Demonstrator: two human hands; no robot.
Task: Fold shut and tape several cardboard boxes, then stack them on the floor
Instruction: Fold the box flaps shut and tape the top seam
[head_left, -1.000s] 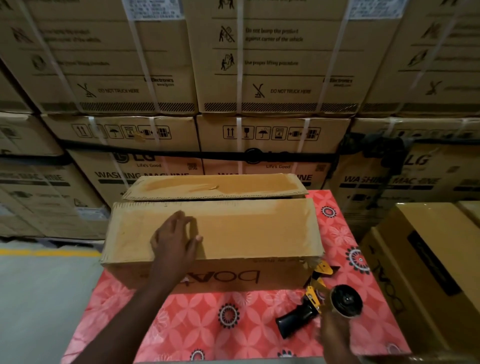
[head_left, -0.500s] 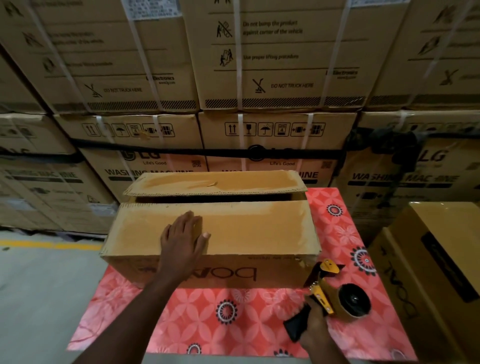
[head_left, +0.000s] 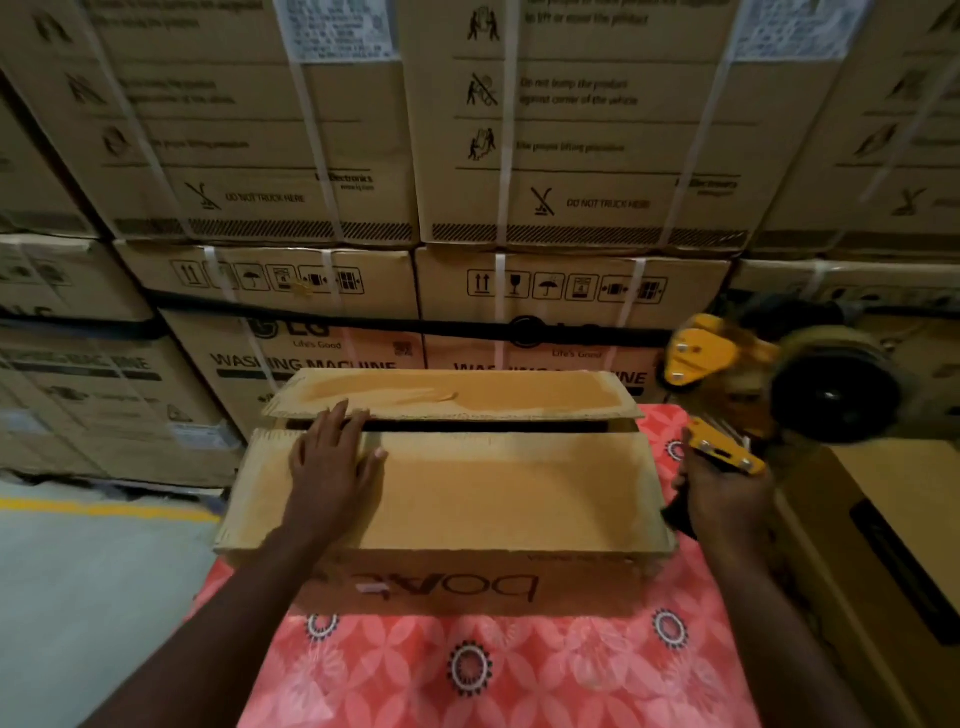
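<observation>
A brown cardboard box (head_left: 467, 582) sits on a table with a red patterned cloth (head_left: 498, 670). Its near flap (head_left: 509, 488) lies flat; its far flap (head_left: 467, 392) stays slightly raised, leaving a dark gap between them. My left hand (head_left: 332, 467) presses flat on the near flap at its left part, fingers spread, fingertips at the gap. My right hand (head_left: 722, 493) grips the handle of a yellow and black tape dispenser (head_left: 769, 395), raised in the air just past the box's right end. Its roll looks blurred.
A wall of large strapped washing machine cartons (head_left: 467, 182) stands right behind the table. Another brown box (head_left: 893, 545) stands at the right of the table. Grey floor with a yellow line (head_left: 104, 509) lies at the left.
My right hand lifted the tape dispenser from the cloth up to the box's right end. My left hand slid forward on the near flap toward the gap.
</observation>
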